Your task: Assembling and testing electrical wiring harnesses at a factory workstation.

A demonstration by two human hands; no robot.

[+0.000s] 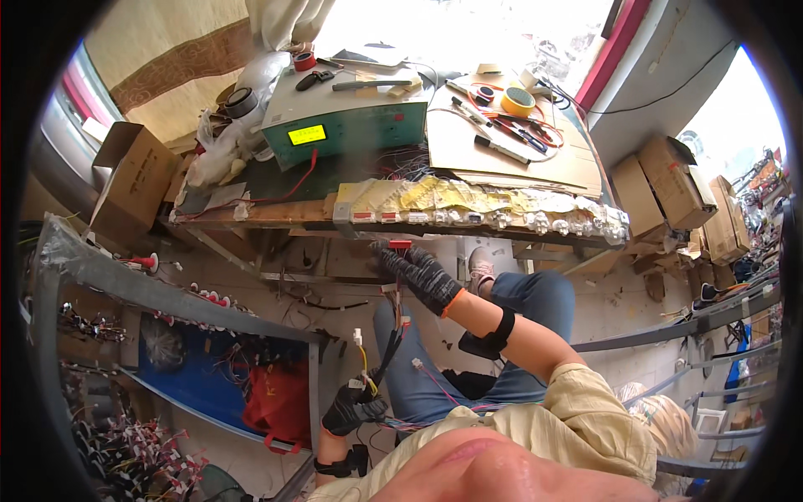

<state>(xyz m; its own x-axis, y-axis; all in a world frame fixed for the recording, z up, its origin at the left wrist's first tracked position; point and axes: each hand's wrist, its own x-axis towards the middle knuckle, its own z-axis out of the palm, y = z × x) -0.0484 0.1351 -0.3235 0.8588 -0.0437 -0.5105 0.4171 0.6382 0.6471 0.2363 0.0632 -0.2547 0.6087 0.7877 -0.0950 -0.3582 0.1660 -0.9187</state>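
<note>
My right hand (425, 278), in a grey-black knit glove, reaches to just below the front edge of the workbench. Its fingers are closed on a wire harness near a red connector (401, 244), which sits at the fingertips. From there the harness's dark wires (393, 335) hang down over my lap. Low on the left, my gloved left hand (351, 410) is closed round the same bundle, as far as I can tell. A white connector (358, 335) on yellow and dark wires sticks up above it. Other thin coloured wires (431, 375) lie across my legs.
On the bench stand a green test box (335, 117) with a lit screen and a cardboard sheet (452, 159) bearing pens and tape rolls. A row of taped connectors (485, 205) lines its front edge. Metal racks (167, 284) with harnesses flank me; cardboard boxes (669, 180) stand right.
</note>
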